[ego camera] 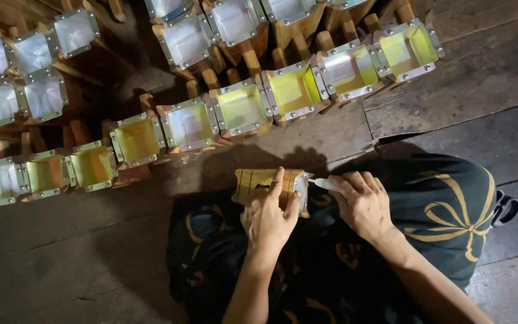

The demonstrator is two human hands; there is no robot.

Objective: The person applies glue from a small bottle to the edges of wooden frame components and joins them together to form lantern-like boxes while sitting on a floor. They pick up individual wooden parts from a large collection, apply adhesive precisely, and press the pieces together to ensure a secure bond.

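I'm gripping a wooden box (pixel 263 186) with my left hand (pixel 269 219), fingers wrapped over its top, holding it on its side across my lap. My right hand (pixel 364 204) is closed around a small white tool (pixel 324 183), pressing its tip against the metal frame (pixel 301 187) at the box's end. I'm sitting on a dark plank floor (pixel 463 78), a dark cloth with a yellow pattern (pixel 445 210) over my legs. Ahead of me, a curving row of finished boxes (pixel 241 108) is standing with yellow-green windows facing up, and more boxes with pale windows (pixel 19 72) are clustering beyond them.
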